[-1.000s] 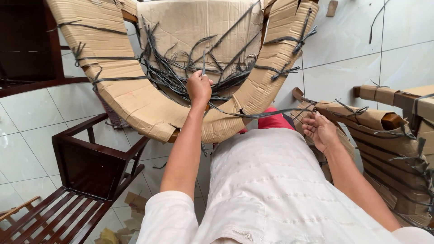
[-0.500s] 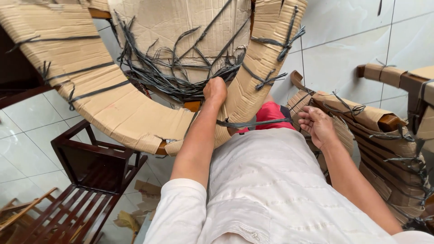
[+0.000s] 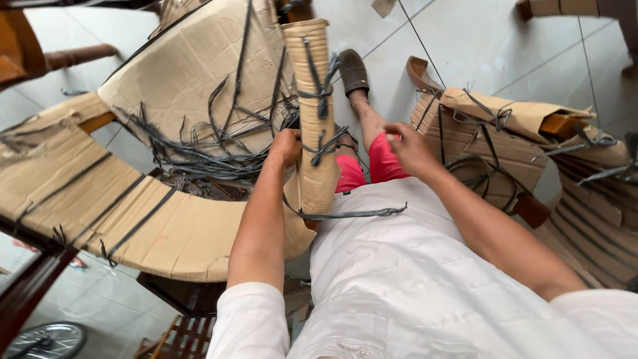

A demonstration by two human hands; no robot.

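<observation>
A chair wrapped in brown cardboard (image 3: 146,219) and bound with dark plastic straps (image 3: 199,159) lies tilted in front of me. My left hand (image 3: 287,146) is closed on the tangle of loose straps beside the wrapped chair arm (image 3: 314,113). My right hand (image 3: 409,147) hovers over my red shorts (image 3: 382,163), fingers bent, holding nothing that I can see. One loose strap (image 3: 352,214) trails across my white shirt.
A second cardboard-wrapped chair (image 3: 531,153) stands at the right on the white tiled floor (image 3: 452,40). My foot in a dark sandal (image 3: 353,72) rests ahead. Dark wooden furniture (image 3: 26,286) and a bicycle wheel (image 3: 46,340) are at the lower left.
The wrapped chair has swung round to the left and its arm now stands upright before me. My left hand stayed on the straps; my right hand moved left, over my shorts.
</observation>
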